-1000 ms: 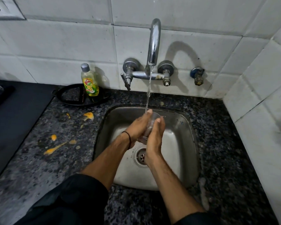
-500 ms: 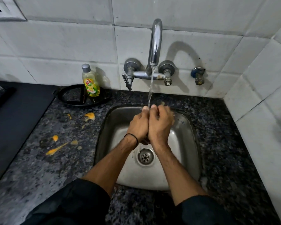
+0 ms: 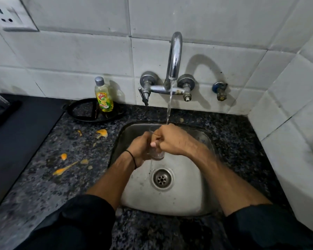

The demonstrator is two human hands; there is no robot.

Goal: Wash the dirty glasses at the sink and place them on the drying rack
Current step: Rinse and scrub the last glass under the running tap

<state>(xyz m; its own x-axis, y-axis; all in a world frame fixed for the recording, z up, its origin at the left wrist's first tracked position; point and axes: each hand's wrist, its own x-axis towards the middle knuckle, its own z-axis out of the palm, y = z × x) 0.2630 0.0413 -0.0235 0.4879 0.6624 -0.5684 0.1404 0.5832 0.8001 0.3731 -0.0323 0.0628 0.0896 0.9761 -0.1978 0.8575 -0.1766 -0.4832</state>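
The left hand (image 3: 140, 147) has its grip curled round the clear drinking glass (image 3: 157, 154). The right hand (image 3: 172, 141), grip also curled, pinches it near the rim. The glass stands roughly upright between them, above the steel sink (image 3: 188, 201) and under the chrome tap (image 3: 175, 55), whose stream is running. Its walls are smooth and wet, likely slippery.

1 glass (image 3: 156, 152); 2 hands (image 3: 139, 147) (image 3: 173, 139); 1 bottle (image 3: 104, 98)

Clear drinking glass (image 3: 157, 153), roughly upright, held above the steel sink (image 3: 188, 199), rim just beside falling water (image 3: 169, 105), base dripping
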